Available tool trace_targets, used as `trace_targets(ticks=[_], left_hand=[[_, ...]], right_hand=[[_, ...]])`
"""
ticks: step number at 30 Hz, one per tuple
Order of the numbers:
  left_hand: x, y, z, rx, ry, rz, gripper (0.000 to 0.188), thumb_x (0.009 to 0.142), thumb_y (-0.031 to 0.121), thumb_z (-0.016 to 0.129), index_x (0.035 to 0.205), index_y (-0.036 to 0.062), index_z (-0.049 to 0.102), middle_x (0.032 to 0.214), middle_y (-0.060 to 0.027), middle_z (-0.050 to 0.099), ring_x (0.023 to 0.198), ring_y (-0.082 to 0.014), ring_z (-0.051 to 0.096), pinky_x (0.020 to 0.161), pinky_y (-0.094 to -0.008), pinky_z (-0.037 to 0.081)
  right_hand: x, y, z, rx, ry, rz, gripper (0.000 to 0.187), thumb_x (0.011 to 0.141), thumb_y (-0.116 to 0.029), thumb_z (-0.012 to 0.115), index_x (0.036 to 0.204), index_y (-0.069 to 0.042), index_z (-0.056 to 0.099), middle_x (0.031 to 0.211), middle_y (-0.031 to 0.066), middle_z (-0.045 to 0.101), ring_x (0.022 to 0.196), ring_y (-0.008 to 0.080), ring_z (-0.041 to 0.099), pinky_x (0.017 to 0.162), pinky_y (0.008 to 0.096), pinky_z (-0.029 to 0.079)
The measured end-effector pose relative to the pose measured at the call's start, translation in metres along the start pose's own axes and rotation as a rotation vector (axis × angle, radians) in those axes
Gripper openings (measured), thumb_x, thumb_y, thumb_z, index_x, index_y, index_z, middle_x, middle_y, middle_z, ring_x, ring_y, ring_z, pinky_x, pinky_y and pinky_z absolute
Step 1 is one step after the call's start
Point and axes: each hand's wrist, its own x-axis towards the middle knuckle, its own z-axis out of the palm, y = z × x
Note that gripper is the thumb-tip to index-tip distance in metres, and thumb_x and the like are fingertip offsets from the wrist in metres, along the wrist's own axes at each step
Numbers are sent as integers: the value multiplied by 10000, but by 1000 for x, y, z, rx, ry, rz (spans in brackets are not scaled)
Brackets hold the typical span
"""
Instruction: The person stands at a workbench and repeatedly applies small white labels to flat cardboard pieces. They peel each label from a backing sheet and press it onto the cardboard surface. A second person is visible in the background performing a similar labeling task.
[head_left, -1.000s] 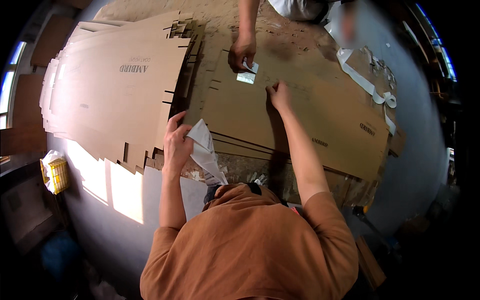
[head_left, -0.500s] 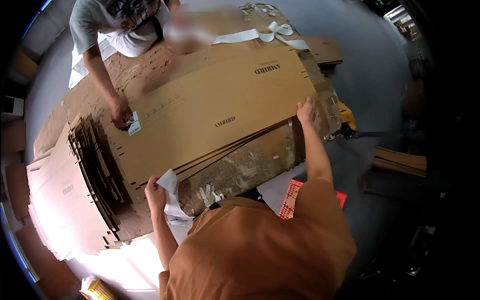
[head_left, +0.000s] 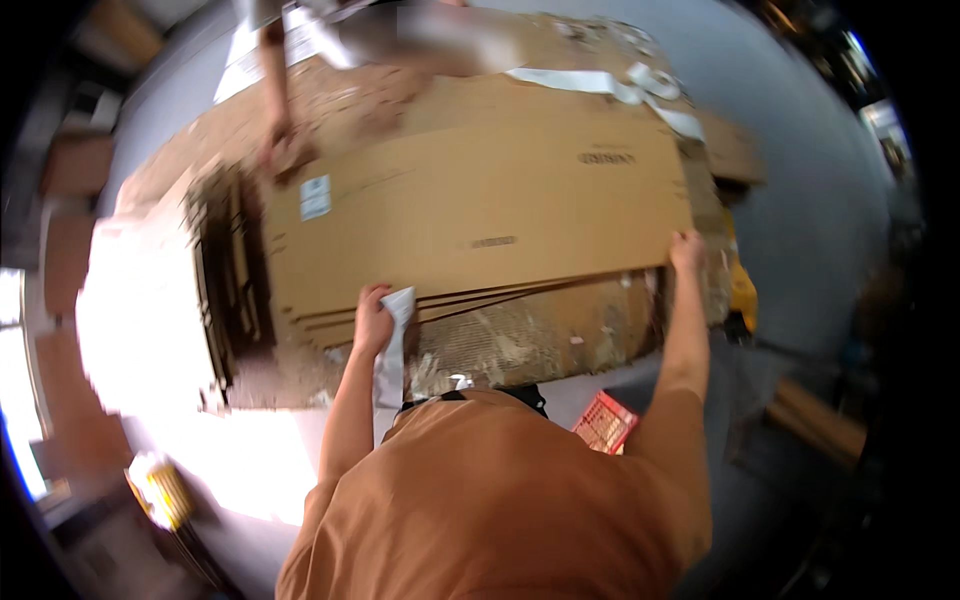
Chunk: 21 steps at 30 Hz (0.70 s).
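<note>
A large flat brown cardboard sheet [head_left: 450, 215] with dark print lies on top of a few similar sheets. My right hand [head_left: 687, 251] is closed on its near right corner. At the near edge, toward the left, my left hand [head_left: 373, 318] is closed round a white label strip [head_left: 391, 360], which hangs down toward my body. Its fingertips are at the sheet's edge; whether they also grip the cardboard I cannot tell. A white label [head_left: 315, 197] lies on the left end of the sheet. Beyond that end is a co-worker's blurred hand [head_left: 288, 152], off the label.
To the left stands a leaning row of cardboard sheets [head_left: 150, 290], bright with sunlight. A long white strip [head_left: 565, 80] curls across the worn work surface [head_left: 520, 350] at the back. A red plastic crate [head_left: 606, 422] is on the floor near my right elbow.
The co-worker's hand has come off the label, which now lies on the sheet. My left hand has moved in to the sheet's near edge with the strip. The whole view has shifted.
</note>
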Motion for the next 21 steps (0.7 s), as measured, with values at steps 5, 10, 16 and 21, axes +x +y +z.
trace_targets(ticks=[5,10,16,21], left_hand=[[-1,7,0,-25,10,-55,180,767,-21,537,926,-16,621,1133,-148,555,1055,-307,541,893,-334,433],[-4,-3,4,-38,47,-44,126,776,30,592,893,-2,628,1129,-135,557,1051,-295,544,879,-325,434],[0,-9,11,-20,83,32,242,734,-62,489,930,-1,616,1104,-138,568,1027,-306,551,865,-336,436],[-5,-5,7,32,93,-34,178,796,-21,542,958,-2,614,1000,-117,613,932,-247,602,820,-312,472]], right_hand=[[-2,-6,-18,27,-56,89,385,874,-240,620,1150,9,520,1151,239,581,1073,390,563,863,485,475],[-9,-37,-42,-68,-166,76,274,911,-156,572,1123,16,574,1091,230,612,1015,383,587,836,479,498],[8,-11,-42,-161,-36,-1,268,868,-179,624,1026,37,604,1075,230,619,1031,369,590,840,468,496],[22,8,-78,256,-46,5,357,926,-335,558,995,10,622,860,120,639,845,238,625,734,356,490]])
